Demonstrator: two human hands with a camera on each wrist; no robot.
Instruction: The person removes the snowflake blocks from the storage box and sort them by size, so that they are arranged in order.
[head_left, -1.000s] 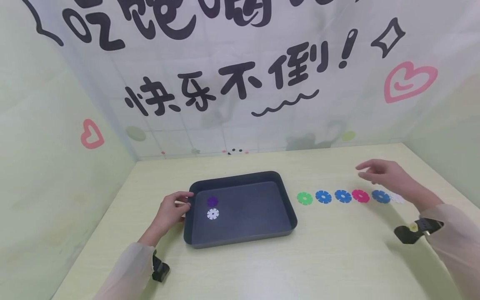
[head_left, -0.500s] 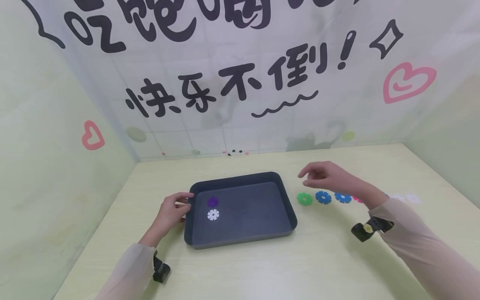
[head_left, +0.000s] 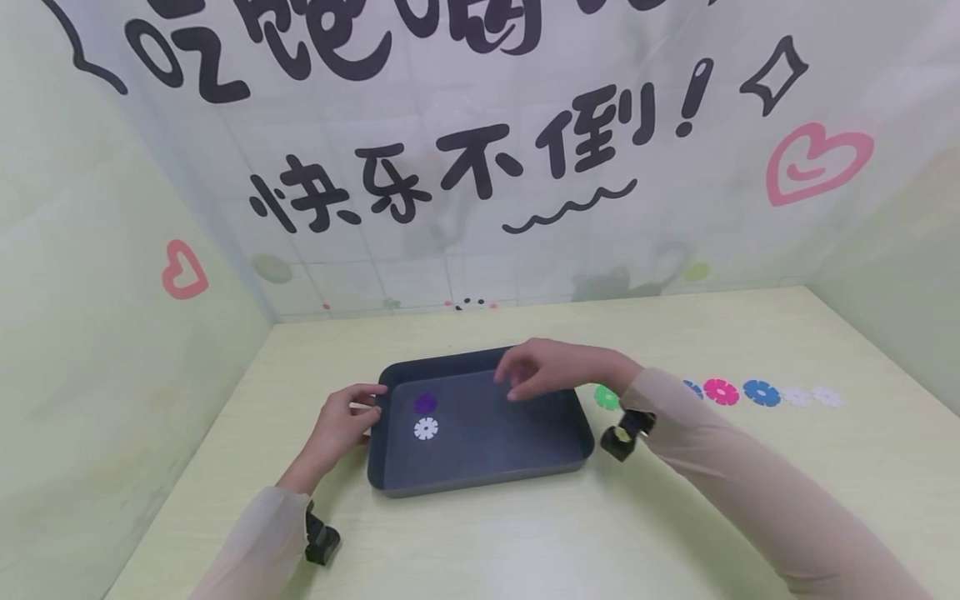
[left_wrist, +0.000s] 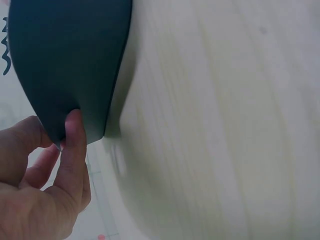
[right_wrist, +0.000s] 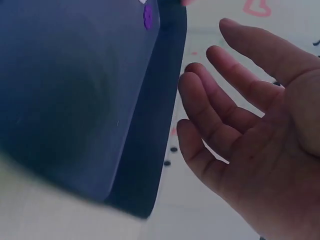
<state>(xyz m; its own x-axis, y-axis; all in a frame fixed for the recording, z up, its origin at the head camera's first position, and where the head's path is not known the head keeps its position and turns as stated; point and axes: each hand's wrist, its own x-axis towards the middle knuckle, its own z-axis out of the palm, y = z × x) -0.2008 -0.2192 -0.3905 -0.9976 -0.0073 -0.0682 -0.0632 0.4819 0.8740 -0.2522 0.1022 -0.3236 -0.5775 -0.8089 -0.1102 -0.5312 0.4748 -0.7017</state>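
Observation:
My left hand (head_left: pixel 347 421) pinches the left rim of a dark rectangular tray (head_left: pixel 472 450); the left wrist view has its fingers and thumb on either side of the tray's wall (left_wrist: pixel 70 65). Inside, near that end, lie a purple snowflake disc (head_left: pixel 425 405) and, just in front of it, a white snowflake disc (head_left: pixel 426 428). Over the tray's back right part hovers my right hand (head_left: pixel 555 367). In the right wrist view this hand (right_wrist: pixel 240 125) has loosely bent fingers spread apart, with nothing between them.
To the right of the tray, a row of snowflake discs lies on the table (head_left: pixel 510 542): green (head_left: pixel 606 397), blue (head_left: pixel 762 392), pink (head_left: pixel 721 392) and white (head_left: pixel 797 397) ones show. My right forearm hides part of the row. A printed backdrop (head_left: pixel 465 250) stands behind.
My right hand has swept left from above the right end of the disc row to over the tray. My left hand, the tray and the two discs inside have stayed put.

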